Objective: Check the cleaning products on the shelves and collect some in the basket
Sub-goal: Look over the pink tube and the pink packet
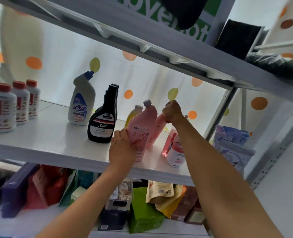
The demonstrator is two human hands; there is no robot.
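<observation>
1. White metal shelving before a pale curtain dotted orange and yellow-green, seen from below; white shelf board as the landmark.
2. On the shelf board, front pink bottle with grey cap, upright near the front edge; second pink bottle just behind it.
3. Left hand wrapped around the lower body of the front pink bottle, fingers curled on its label.
4. Right hand closed in a fist over the top of the second pink bottle, cap hidden under the fingers.
5. Left of the pink bottles on the shelf board: black spray-refill bottles, a white angled-neck toilet cleaner, three red-capped stain-remover bottles.
6. A yellow bottle behind the pink ones; a pink-and-white pump bottle and bluish refill pouches to the right.
7. Below the shelf board, assorted coloured bags and boxes; basket out of view.
</observation>
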